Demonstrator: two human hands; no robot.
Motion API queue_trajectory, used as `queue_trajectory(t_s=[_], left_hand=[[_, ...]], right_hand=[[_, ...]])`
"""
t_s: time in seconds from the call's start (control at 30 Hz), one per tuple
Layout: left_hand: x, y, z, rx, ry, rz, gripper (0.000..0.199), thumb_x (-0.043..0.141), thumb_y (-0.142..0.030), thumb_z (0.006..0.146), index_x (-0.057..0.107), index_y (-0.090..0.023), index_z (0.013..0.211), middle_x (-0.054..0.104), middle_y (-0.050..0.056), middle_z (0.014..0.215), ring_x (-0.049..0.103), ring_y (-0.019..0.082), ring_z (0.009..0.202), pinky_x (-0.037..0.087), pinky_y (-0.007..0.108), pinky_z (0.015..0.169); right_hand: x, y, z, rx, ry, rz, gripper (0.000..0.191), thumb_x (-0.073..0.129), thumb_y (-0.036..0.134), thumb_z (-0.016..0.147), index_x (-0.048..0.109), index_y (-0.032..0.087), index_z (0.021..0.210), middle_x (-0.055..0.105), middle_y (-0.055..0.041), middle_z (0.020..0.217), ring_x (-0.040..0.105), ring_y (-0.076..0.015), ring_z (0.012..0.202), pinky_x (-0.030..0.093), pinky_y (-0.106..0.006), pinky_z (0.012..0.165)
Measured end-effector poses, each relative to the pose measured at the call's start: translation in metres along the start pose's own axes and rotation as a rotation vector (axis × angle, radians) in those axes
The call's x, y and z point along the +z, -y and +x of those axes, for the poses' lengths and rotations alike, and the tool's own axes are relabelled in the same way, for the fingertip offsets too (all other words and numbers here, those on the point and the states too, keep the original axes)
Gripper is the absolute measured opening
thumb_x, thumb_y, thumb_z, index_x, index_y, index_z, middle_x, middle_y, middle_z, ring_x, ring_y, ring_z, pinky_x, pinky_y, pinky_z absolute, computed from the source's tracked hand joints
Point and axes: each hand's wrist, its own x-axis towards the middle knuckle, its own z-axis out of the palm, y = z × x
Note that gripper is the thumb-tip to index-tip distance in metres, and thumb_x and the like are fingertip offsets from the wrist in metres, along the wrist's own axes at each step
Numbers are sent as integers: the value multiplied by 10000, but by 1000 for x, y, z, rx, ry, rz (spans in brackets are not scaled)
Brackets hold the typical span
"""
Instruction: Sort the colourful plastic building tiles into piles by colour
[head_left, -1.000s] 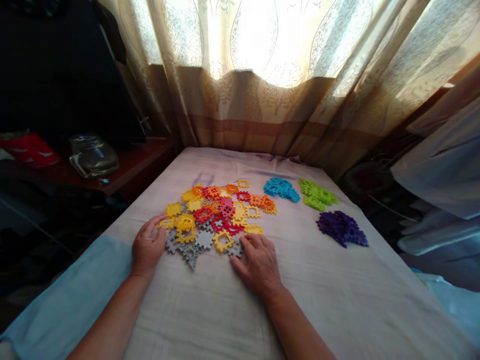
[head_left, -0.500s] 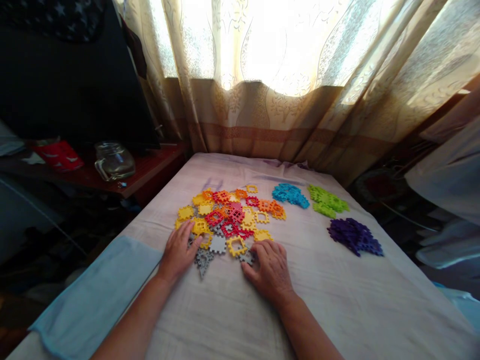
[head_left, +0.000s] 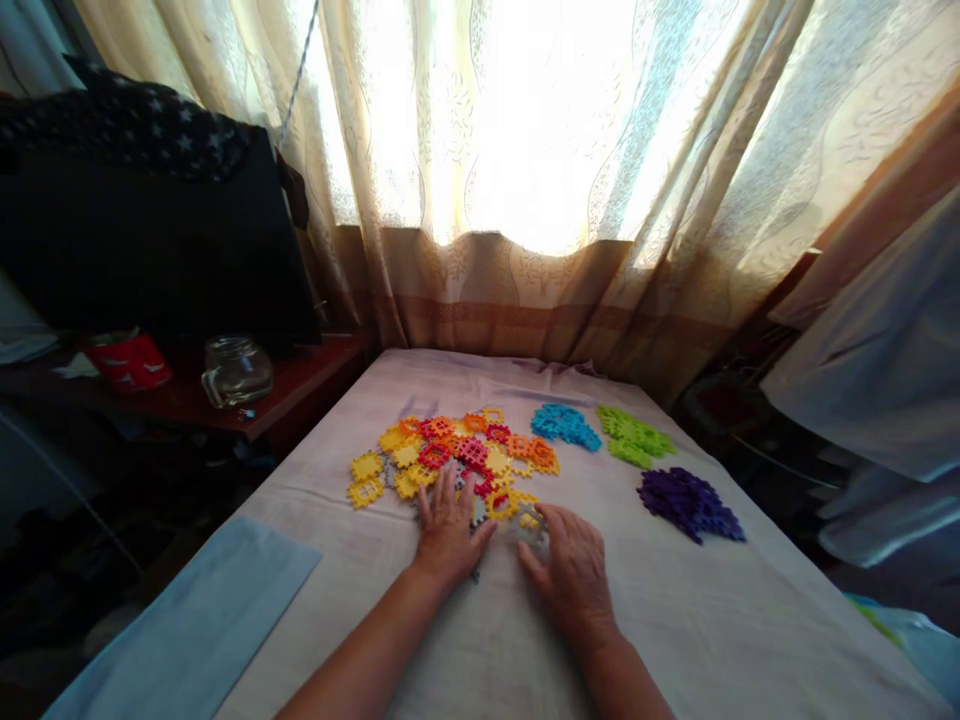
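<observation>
A mixed pile of yellow, red, orange and grey interlocking plastic pieces [head_left: 471, 452] lies on the sheet-covered surface. My left hand [head_left: 450, 535] rests on the near edge of this pile, fingers spread and palm down, covering some grey pieces. Just right of it, my right hand [head_left: 574, 570] has its thumb and forefinger around a blurred grey interlocking piece [head_left: 531, 528], which shows some yellow at its middle. A yellow square frame piece [head_left: 501, 503] lies between the two hands.
Sorted heaps lie to the right: blue pieces [head_left: 566, 426], lime green pieces [head_left: 634, 436] and purple pieces [head_left: 690, 502]. A pale blue cloth [head_left: 195, 620] is at the near left. On the side table stand a glass jar [head_left: 238, 372] and a red container [head_left: 129, 362]. A curtain [head_left: 480, 290] hangs behind.
My left hand has moved right from the pile's left side onto its near middle. My right hand has shifted slightly right, with the grey piece. The view has tilted up.
</observation>
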Motion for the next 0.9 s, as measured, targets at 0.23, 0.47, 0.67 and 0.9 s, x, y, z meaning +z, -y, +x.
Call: queue_trajectory(t_s=[0.23,0.47,0.67,0.9], left_hand=[[-16,4,13,100,-96,-75,484,421,-417,925,501,-220,1360,463,130,1470,367,271,1396,253,514,1155],[-68,99,-33,-112,-250,42,429,422,-429,890,589,-209,1218,613,127,1302,515,297,1259,361,516,1083],[-75,115,-36,-167,-233,-73,444,444,-413,850,615,-178,1185,655,103,1236,581,255,1183,431,419,1064],[-76,111,-32,-196,-185,-131,429,468,-417,830,632,-200,1161,671,75,1223,599,249,1165,452,422,1052]], right_hand=[[-9,-51,-3,208,-42,18,384,503,431,834,562,182,1120,658,-120,1048,622,-247,920,483,-375,803],[-17,-61,2,316,68,-89,341,548,364,789,611,177,1068,661,-124,1057,594,-273,979,432,-399,830],[-19,-26,6,166,22,-4,235,541,282,829,664,199,1012,663,-100,1051,569,-246,995,402,-373,882],[-3,40,-2,-7,245,116,312,645,329,815,641,192,1095,672,-85,1019,573,-237,951,403,-366,860]])
